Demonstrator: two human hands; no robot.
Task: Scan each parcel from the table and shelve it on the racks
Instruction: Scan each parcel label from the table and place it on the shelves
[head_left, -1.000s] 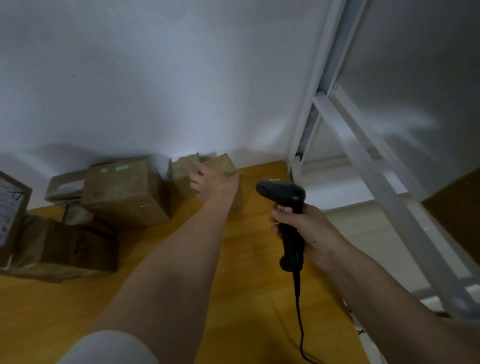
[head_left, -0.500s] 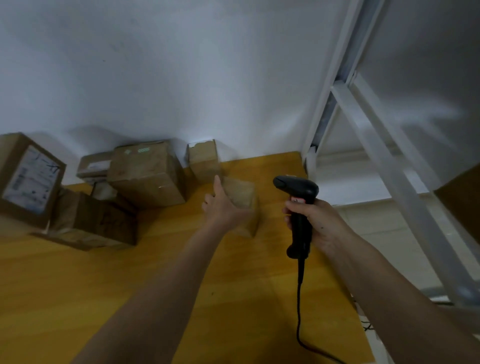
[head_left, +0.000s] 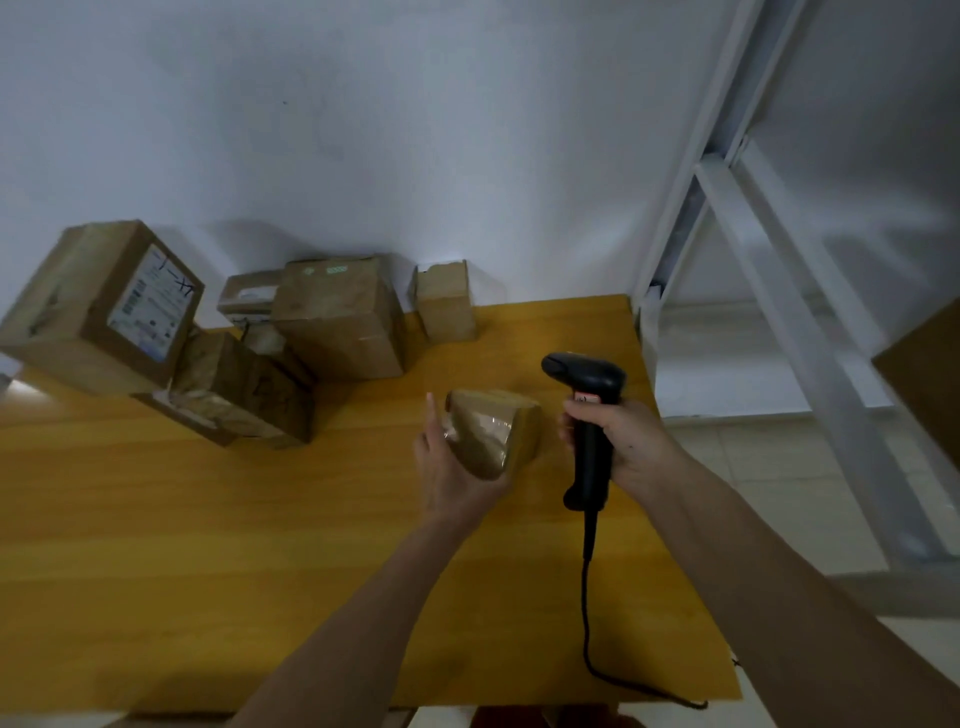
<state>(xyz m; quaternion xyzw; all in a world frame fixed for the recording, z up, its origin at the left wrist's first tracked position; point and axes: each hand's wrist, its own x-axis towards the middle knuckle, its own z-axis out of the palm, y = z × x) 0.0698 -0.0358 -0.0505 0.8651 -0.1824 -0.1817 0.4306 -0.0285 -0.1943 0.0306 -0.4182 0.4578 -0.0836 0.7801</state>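
Two hands in view. Left hand (head_left: 457, 480) cradles a small taped parcel (head_left: 493, 434) from below w/ thumb up along its left side; the fingers curl under it and are hidden, so grip on the far side can't be seen. Right hand (head_left: 621, 441) has fingers wrapped round the grip of a black barcode scanner (head_left: 589, 415), head pointing left, just beside the parcel; whether the trigger is pressed can't be told. Scanner cable (head_left: 589, 613) trails down and off the table's near edge.

Parcel: brown cardboard, glossy clear tape over its top face, held just above the yellow-wood table (head_left: 208, 571), right of centre. No label readable on it.

Approx. six more boxes sit at the back by the wall: big labelled box (head_left: 104, 306) at left, cut by the frame edge, its label print too small to read; dark taped box (head_left: 244, 395) under it; flat box (head_left: 249, 293) mostly hidden behind; medium box (head_left: 340, 317); a small one wedged between, barely visible; small upright box (head_left: 445, 301) alone at right.

White metal rack (head_left: 789, 291) stands right of the table, only partly in frame, blurred.
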